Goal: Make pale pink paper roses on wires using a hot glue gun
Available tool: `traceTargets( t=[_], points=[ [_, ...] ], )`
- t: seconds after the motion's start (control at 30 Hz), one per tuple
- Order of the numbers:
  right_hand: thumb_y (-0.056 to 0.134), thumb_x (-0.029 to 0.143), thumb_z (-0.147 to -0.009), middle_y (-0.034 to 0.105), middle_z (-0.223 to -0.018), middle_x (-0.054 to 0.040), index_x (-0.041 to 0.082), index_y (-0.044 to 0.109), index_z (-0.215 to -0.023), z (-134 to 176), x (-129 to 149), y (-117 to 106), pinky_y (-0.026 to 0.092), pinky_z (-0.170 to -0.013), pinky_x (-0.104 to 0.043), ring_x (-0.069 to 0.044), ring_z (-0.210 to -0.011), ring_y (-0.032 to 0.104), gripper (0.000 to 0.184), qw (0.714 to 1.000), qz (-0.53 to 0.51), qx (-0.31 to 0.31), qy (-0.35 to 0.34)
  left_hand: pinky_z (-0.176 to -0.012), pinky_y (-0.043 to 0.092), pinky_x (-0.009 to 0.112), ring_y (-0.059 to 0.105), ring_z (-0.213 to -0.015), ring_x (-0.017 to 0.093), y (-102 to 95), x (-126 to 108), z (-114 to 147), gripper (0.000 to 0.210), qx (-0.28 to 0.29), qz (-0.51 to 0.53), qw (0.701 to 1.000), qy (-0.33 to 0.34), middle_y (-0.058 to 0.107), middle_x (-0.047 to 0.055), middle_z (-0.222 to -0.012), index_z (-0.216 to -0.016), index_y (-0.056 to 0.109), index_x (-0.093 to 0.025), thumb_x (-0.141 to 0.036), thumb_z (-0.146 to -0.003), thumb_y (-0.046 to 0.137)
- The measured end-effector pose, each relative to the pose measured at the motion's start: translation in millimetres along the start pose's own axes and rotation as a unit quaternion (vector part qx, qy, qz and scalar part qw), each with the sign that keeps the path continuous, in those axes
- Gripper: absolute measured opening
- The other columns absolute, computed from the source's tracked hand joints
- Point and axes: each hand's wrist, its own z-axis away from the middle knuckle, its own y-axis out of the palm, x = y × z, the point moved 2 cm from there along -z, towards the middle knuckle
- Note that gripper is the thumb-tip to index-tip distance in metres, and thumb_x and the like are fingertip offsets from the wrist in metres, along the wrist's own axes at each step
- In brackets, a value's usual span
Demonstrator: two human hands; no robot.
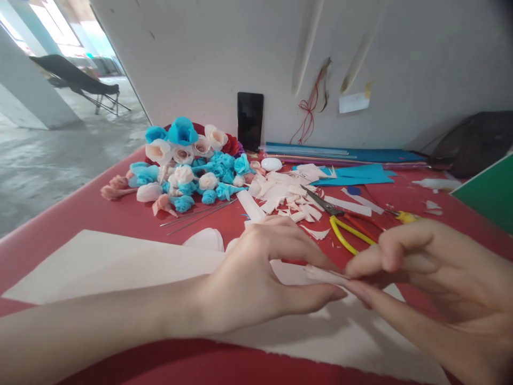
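Right hand (433,283): pinching a slip (325,275), thumb against fingers! | Slip: there between both hands, over the pale sheet (120,262) | Left hand (256,278): curved round its other end, gripping or not, I can't tell | Beyond: scissors (337,212) by scraps (280,188), flowers (182,174) heaped left.

The left hand (248,283) was bare, with a smooth back, rounded knuckles (259,235) and a slender, tapering thumb (308,298). Its narrow wrist (196,305) widened into a slim forearm (108,321), uncovered to the edge of view. The right hand (449,272), also bare and slightly blurred, had long, slim fingers (406,246).
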Motion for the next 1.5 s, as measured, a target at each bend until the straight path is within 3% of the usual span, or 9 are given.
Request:
traceTargets(
  t=[0.23, 0.53, 0.73, 0.87, 0.97, 1.07, 1.13, 1.37, 1.5],
  points=[
    [0.063, 0.028, -0.077, 0.061, -0.074, 0.0044, 0.027, 0.045, -0.084, -1, -3, -3, 0.052, -0.053, -0.011, -0.012, -0.062, 0.063, 0.02, 0.988, 0.098, 0.043, -0.115, -0.071, 0.045, 0.022, 0.058, -0.071, 0.012, 3.0, 5, 2, 0.009, 0.012, -0.002, 0.998, -0.065, 0.068, 0.002, -0.076, -0.077, 0.07, -0.014, -0.019, -0.07, 0.066],
    [0.067, 0.031, -0.071, 0.063, -0.075, -0.0015, 0.025, 0.054, -0.081, 1, -10, -4, 0.054, -0.055, -0.023, -0.02, -0.066, 0.063, 0.017, 0.995, 0.065, 0.037, -0.063, -0.071, 0.045, 0.024, 0.057, -0.073, 0.013, 4.0, 7, 3, 0.012, 0.02, 0.03, 0.995, -0.097, 0.068, 0.003, -0.078, -0.08, 0.07, -0.015, -0.021, -0.072, 0.064],
    [0.064, 0.038, -0.075, 0.062, -0.075, 0.0038, 0.026, 0.049, -0.08, -2, -9, 0, 0.052, -0.056, -0.016, -0.014, -0.066, 0.063, 0.02, 0.995, 0.087, 0.031, -0.038, -0.069, 0.045, 0.023, 0.06, -0.075, 0.014, 6.9, 15, 4, 0.014, 0.025, 0.052, 0.975, -0.215, 0.069, 0.0, -0.078, -0.079, 0.069, -0.019, -0.03, -0.074, 0.062],
    [0.061, 0.048, -0.074, 0.062, -0.082, 0.0023, 0.026, 0.055, -0.078, -16, -8, -7, 0.051, -0.064, -0.016, -0.014, -0.076, 0.061, 0.024, 0.996, 0.086, 0.001, 0.037, -0.067, 0.045, 0.02, 0.059, -0.071, 0.011, 6.4, 22, 2, 0.01, -0.004, 0.047, 0.985, -0.167, 0.069, 0.0, -0.074, -0.075, 0.069, -0.017, -0.024, -0.072, 0.064],
    [0.059, 0.047, -0.078, 0.061, -0.077, -0.0013, 0.022, 0.058, -0.073, -32, -17, -16, 0.049, -0.057, -0.016, -0.014, -0.068, 0.058, 0.026, 0.994, -0.036, 0.056, 0.09, -0.068, 0.046, 0.02, 0.059, -0.071, 0.011, 8.8, 30, 1, 0.008, -0.004, 0.028, 0.991, -0.131, 0.069, 0.002, -0.073, -0.074, 0.07, -0.014, -0.018, -0.071, 0.063],
    [0.051, 0.042, -0.086, 0.055, -0.07, -0.0023, 0.02, 0.056, -0.07, -42, -26, -16, 0.049, -0.056, -0.018, -0.013, -0.063, 0.053, 0.027, 0.938, -0.242, 0.184, 0.167, -0.069, 0.046, 0.02, 0.06, -0.074, 0.012, 13.6, 36, 3, 0.01, 0.009, 0.021, 0.992, -0.122, 0.068, 0.003, -0.076, -0.077, 0.07, -0.013, -0.016, -0.07, 0.063],
    [0.048, 0.037, -0.088, 0.05, -0.066, -0.0013, 0.02, 0.053, -0.071, -43, -29, -15, 0.047, -0.055, -0.016, -0.011, -0.06, 0.047, 0.025, 0.901, -0.323, 0.198, 0.209, -0.07, 0.047, 0.02, 0.061, -0.074, 0.012, 15.9, 38, 4, 0.01, 0.014, 0.018, 0.991, -0.133, 0.068, 0.003, -0.078, -0.078, 0.069, -0.013, -0.015, -0.071, 0.063],
    [0.045, 0.037, -0.088, 0.041, -0.06, -0.0015, 0.02, 0.052, -0.069, -40, -27, -13, 0.044, -0.056, -0.021, -0.013, -0.058, 0.038, 0.026, 0.839, -0.422, 0.222, 0.263, -0.07, 0.046, 0.019, 0.06, -0.075, 0.011, 15.7, 41, 6, 0.014, 0.047, 0.016, 0.986, -0.156, 0.068, 0.002, -0.08, -0.081, 0.07, -0.014, -0.015, -0.071, 0.061],
    [0.046, 0.038, -0.088, 0.038, -0.057, -0.0005, 0.02, 0.051, -0.068, -41, -25, -14, 0.042, -0.056, -0.022, -0.013, -0.056, 0.037, 0.027, 0.825, -0.444, 0.263, 0.233, -0.071, 0.046, 0.019, 0.06, -0.077, 0.012, 16.3, 43, 6, 0.014, 0.048, 0.02, 0.988, -0.143, 0.068, 0.003, -0.08, -0.081, 0.07, -0.014, -0.015, -0.071, 0.061]
  ],
)
